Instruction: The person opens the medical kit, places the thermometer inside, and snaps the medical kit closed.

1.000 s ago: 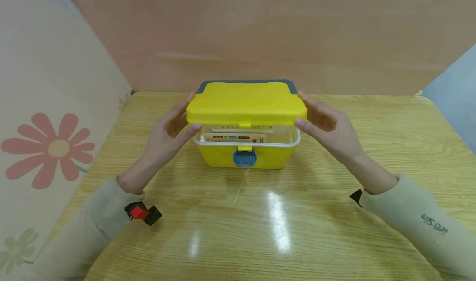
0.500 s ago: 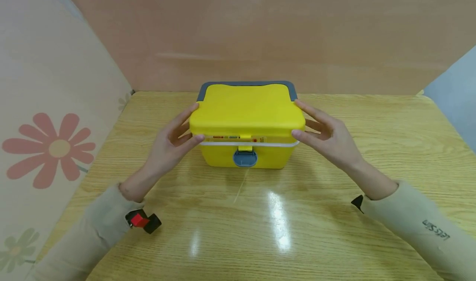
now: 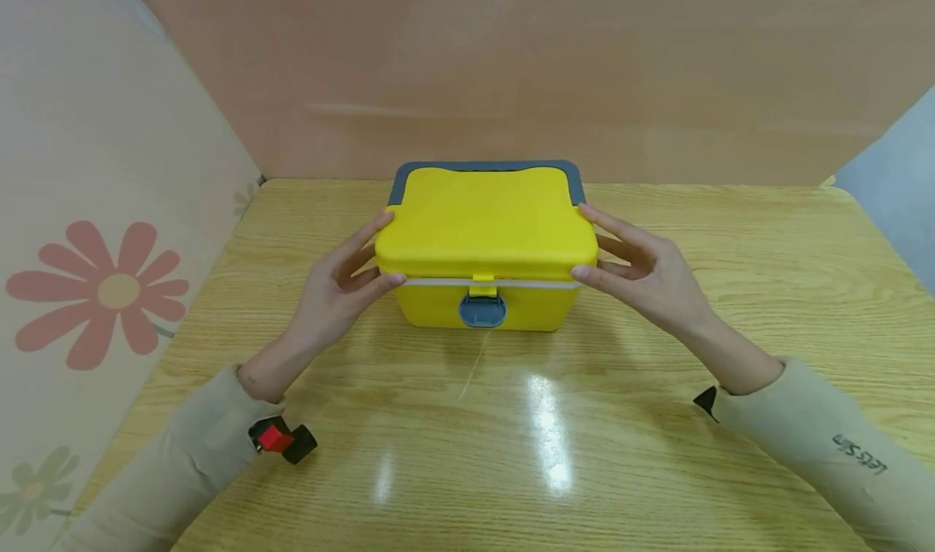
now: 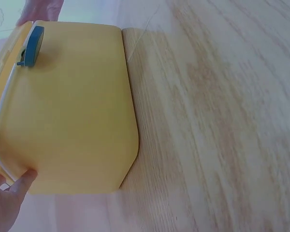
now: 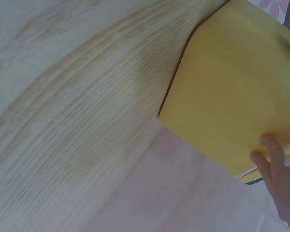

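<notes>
A yellow storage box stands on the table, its yellow lid lowered almost onto the white rim. A grey handle lies folded along the back of the lid. On the front, the blue-grey latch hangs down, unfastened, below a small yellow tab. My left hand holds the lid's left side, thumb at the front corner and fingers along the side. Opposite it, my right hand holds the right side the same way. In the right wrist view, fingertips touch the box's side just by the rim.
The wood-grain table extends in front and to both sides of the box. Behind it rises a brownish-pink panel. A wall with flower prints borders the left. Wrist straps with black and red parts show at the sleeves.
The lid has come down from well above the rim to nearly flush with it, hiding the items inside. Both hands have moved down with it.
</notes>
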`<action>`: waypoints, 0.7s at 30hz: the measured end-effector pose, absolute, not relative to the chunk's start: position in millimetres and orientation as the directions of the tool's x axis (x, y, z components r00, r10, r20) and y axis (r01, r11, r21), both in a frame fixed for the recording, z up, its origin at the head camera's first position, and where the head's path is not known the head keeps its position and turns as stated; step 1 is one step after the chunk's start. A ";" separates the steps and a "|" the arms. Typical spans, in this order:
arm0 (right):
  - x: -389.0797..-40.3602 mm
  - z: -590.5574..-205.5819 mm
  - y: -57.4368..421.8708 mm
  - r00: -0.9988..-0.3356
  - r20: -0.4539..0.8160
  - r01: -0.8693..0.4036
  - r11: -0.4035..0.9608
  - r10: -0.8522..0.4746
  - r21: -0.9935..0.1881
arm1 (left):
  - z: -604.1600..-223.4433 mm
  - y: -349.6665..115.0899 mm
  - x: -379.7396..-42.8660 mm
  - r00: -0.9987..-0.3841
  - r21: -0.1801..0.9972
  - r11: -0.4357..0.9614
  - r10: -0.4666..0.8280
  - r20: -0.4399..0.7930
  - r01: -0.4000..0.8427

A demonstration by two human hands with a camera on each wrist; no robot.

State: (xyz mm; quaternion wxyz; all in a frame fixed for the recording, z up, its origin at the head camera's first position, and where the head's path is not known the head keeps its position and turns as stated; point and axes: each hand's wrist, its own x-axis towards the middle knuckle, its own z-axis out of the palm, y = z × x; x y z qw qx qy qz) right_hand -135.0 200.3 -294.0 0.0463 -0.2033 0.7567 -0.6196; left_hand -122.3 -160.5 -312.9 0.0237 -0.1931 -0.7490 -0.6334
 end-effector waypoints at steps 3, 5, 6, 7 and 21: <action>-135.0 -294.9 200.8 -0.913 0.183 -0.253 0.155 -0.366 -0.955 | -313.6 -159.8 -121.5 -0.925 0.936 0.139 0.253 0.283 0.324; -134.8 -295.3 200.8 -0.913 0.178 -0.249 0.157 -0.366 -0.956 | -314.3 -159.6 -121.1 -0.927 0.933 0.155 0.248 0.282 0.325; -134.8 -295.6 200.7 -0.914 0.175 -0.247 0.158 -0.366 -0.956 | -314.5 -159.6 -121.0 -0.928 0.932 0.160 0.246 0.281 0.325; -134.7 -295.8 200.7 -0.914 0.174 -0.245 0.160 -0.366 -0.956 | -314.6 -159.4 -120.7 -0.928 0.931 0.166 0.244 0.280 0.325; -135.8 -301.0 200.7 -0.906 0.207 -0.251 0.076 -0.370 -0.965 | -317.1 -157.2 -118.0 -0.929 0.928 0.176 0.235 0.286 0.330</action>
